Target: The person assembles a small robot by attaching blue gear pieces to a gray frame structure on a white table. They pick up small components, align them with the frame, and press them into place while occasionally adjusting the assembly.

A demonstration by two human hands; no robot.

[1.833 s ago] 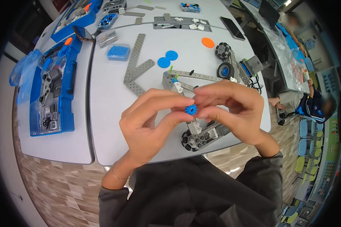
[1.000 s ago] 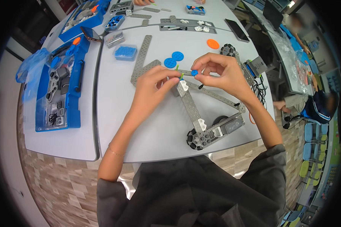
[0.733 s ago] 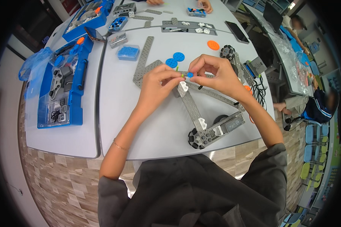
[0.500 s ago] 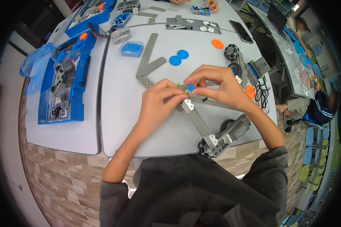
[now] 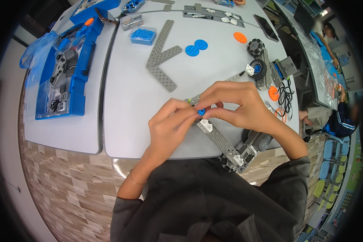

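A small blue gear [image 5: 201, 112] is pinched at the fingertips of my right hand [image 5: 240, 107], above the near part of the table. My left hand [image 5: 168, 125] is closed right beside it, fingertips against the gear's left side; what they grip is hidden. A bit of yellow-green plastic [image 5: 189, 101] shows just behind the left fingers. Beneath both hands lies a frame of grey perforated beams [image 5: 220, 141] with white corner connectors [image 5: 206, 126]. Its near end carries wheels and a grey block [image 5: 263, 141] by the table edge.
A loose grey beam assembly [image 5: 162, 57], two blue gears [image 5: 192, 50] and an orange gear [image 5: 240, 37] lie farther back. To the right stands a wheeled assembly [image 5: 266, 66] with black cable [image 5: 285, 94]. A blue case [image 5: 78, 90] of parts sits on the left table.
My hands have drawn closer together around the small blue gear. The view has shifted, so the far table items sit higher. The loose beam assembly now shows apart from my hands.
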